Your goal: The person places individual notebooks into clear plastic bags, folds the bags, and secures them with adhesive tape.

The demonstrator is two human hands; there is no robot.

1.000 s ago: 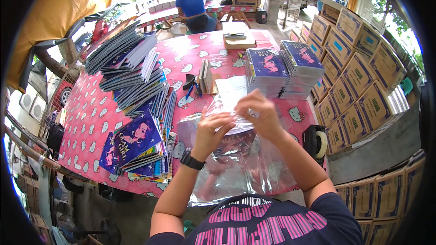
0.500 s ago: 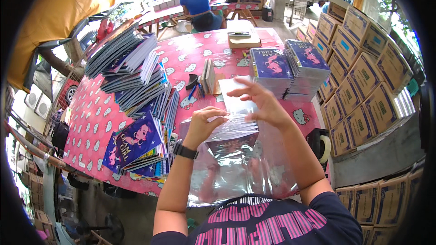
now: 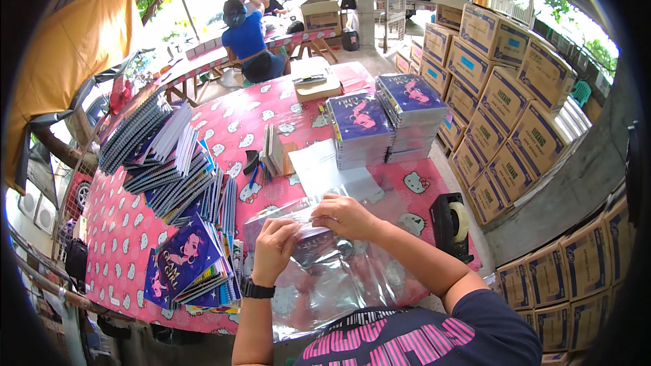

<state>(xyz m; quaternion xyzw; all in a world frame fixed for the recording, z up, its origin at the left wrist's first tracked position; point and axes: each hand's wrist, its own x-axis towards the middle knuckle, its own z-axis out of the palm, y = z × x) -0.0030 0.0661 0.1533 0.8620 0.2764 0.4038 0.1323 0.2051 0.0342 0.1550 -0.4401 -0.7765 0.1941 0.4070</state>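
In the head view, left hand (image 3: 277, 247) and right hand (image 3: 344, 217) both pinch clear plastic (image 3: 325, 301) (creased and glossy) by the table's (image 3: 119, 251) near edge; a tape dispenser (image 3: 447, 230) stands at its right edge, notebooks (image 3: 186, 254) piled leftward.

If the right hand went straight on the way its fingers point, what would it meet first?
The right hand would probably meet the bare left hand, just leftward above the shiny clear plastic sheet; one view leaves their relative depth unclear.
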